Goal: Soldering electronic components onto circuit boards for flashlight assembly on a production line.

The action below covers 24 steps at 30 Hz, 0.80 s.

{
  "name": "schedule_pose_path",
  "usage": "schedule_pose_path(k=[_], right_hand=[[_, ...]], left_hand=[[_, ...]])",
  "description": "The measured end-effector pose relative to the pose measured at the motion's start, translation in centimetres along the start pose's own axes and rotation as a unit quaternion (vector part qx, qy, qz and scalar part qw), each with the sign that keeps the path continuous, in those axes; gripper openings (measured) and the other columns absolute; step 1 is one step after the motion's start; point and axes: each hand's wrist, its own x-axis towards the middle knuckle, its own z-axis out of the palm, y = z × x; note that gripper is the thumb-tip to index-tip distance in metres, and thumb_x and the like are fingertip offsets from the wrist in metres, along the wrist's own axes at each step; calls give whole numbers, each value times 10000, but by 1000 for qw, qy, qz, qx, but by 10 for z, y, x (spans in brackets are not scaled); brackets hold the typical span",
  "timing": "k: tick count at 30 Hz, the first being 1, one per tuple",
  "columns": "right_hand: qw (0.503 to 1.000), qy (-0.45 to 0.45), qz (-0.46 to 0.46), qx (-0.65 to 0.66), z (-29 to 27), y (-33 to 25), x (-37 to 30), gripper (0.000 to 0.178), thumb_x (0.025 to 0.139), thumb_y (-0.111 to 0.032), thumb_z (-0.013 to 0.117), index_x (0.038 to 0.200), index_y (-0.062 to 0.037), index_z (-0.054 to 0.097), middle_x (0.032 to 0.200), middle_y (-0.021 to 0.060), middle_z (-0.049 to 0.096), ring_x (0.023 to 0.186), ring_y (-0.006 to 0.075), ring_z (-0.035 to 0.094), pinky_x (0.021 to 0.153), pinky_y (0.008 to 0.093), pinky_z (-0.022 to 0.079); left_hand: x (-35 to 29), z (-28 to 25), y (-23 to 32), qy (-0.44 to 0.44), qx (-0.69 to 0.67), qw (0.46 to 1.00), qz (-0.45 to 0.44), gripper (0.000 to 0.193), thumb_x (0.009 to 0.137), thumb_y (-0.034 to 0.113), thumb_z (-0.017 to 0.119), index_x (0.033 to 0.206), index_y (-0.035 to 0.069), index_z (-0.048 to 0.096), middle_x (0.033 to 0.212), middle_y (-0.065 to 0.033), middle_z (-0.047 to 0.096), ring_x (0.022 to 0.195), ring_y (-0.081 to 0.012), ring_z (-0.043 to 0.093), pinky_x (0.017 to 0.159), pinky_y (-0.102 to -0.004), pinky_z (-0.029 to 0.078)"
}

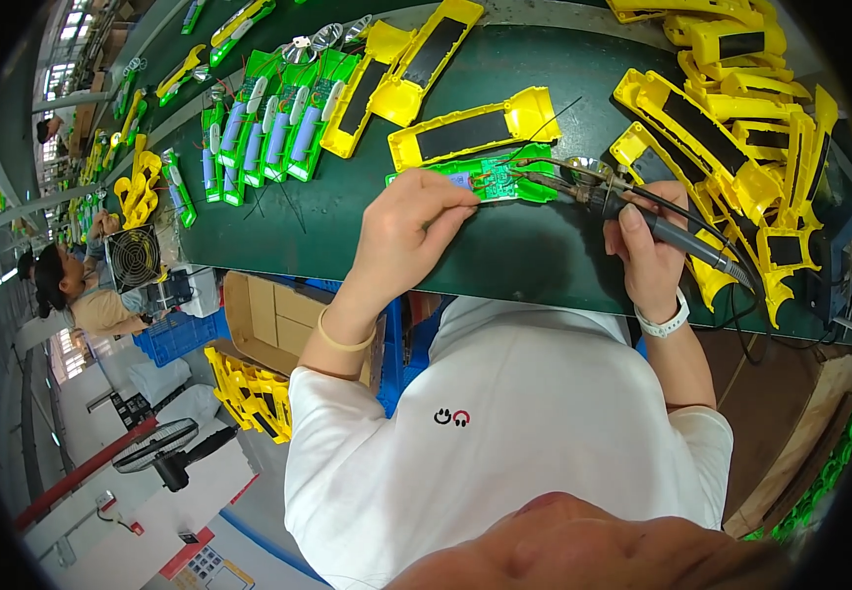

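Observation:
My left hand [401, 231] is closed at the left end of a green flashlight housing [541, 187], fingertips on its near edge. A circuit board [498, 179], thin wires and part of a blue-violet battery [461, 181] show inside; my fingers hide the rest. A shiny round reflector [591, 167] lies at its right end. My right hand [650, 246] grips a soldering iron [693, 242] with a black handle, its tip pointing left at the wires over the board. Whether the tip touches cannot be made out. Just beyond lies a yellow housing half [480, 130] with a black panel.
Yellow housing halves [740, 128] pile up on the right of the green table [278, 241]. Green housings [273, 123] with batteries stand in a row at far left, near more yellow halves [386, 79]. A black cord [740, 310] hangs right. A fan [135, 258] and a co-worker [77, 285] are left.

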Motion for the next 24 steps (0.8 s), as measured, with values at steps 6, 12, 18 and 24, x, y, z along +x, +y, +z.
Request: schedule_pose_path(k=[6, 12, 18, 24], right_hand=[[1000, 5, -4, -7, 1, -1, 1, 259, 871, -105, 602, 965, -56, 366, 711, 60, 529, 544, 81, 469, 497, 202, 386], [1000, 20, 3, -12, 0, 2, 1, 253, 866, -102, 604, 938, -61, 364, 701, 54, 532, 521, 62, 452, 474, 189, 371], [1000, 9, 17, -12, -1, 3, 3, 249, 858, -94, 605, 927, -61, 368, 687, 43, 528, 516, 49, 442, 469, 182, 366], [999, -23, 26, -19, -1, 6, 9, 223, 859, -102, 599, 917, -66, 386, 731, 38, 496, 518, 62, 427, 456, 197, 367]], left_hand=[[10, 13, -20, 51, 128, 962, 237, 283, 631, -25, 684, 902, 52, 658, 834, -69, 585, 735, -232, 568, 618, -324, 451], [13, 6, -10, 12, 188, 947, 260, 281, 617, -26, 688, 887, 52, 677, 783, -60, 570, 712, -214, 576, 605, -302, 482], [15, 2, -6, -11, 222, 938, 267, 280, 620, -7, 665, 893, 51, 678, 774, -57, 545, 706, -196, 581, 583, -287, 487], [15, 0, -4, -23, 239, 930, 277, 240, 671, 50, 638, 909, 24, 651, 795, -60, 529, 735, -194, 562, 616, -288, 488]])
